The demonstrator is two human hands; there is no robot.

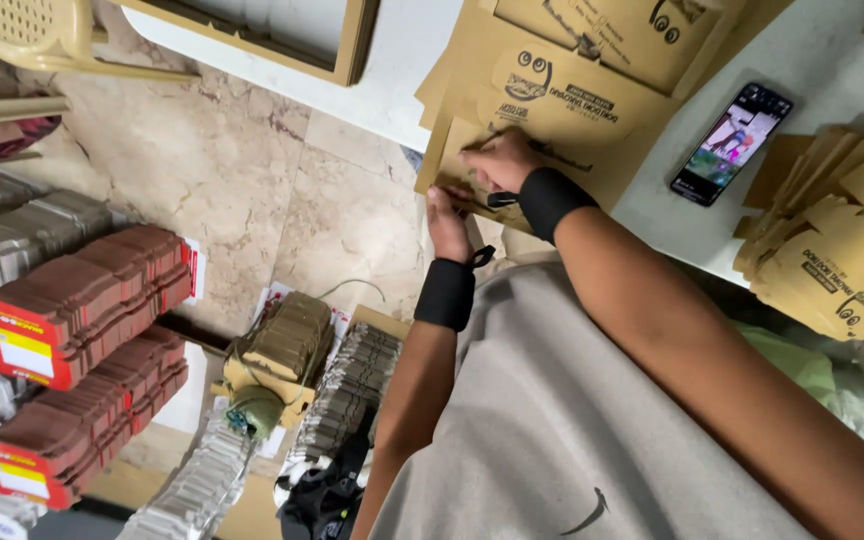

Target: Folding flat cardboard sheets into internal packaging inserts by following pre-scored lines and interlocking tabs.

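**Brown cardboard sheet under both hands at the bench edge**

The brown cardboard sheet (472,160), a flat printed blank, is lying at the upper middle of the frame, at the front of a pile of similar blanks (572,80) on the white bench (812,60). Its lower edge is hanging a little over the bench edge.

The right hand (500,160) is pressing down on the sheet with the fingers curled; its grip is closing on the sheet's surface near the edge, but what exactly is between the fingers I cannot tell. The left hand (447,222) is just below it in the frame, reaching up to the lower edge of the same sheet, and its fingers are touching that edge; if they are really pinching it is not possible to see. Both wrists are wearing black wristbands.

To the right of the pile, a phone (732,143) with a lit screen is lying on the bench. A second heap of brown blanks (842,250) is sitting at the right edge of the frame.

At the lower left, on the marble floor (252,170), stacks of reddish-brown folded cartons (92,290) are lying beside grey ones (352,390). A cream plastic chair (42,40) is standing at the upper left.
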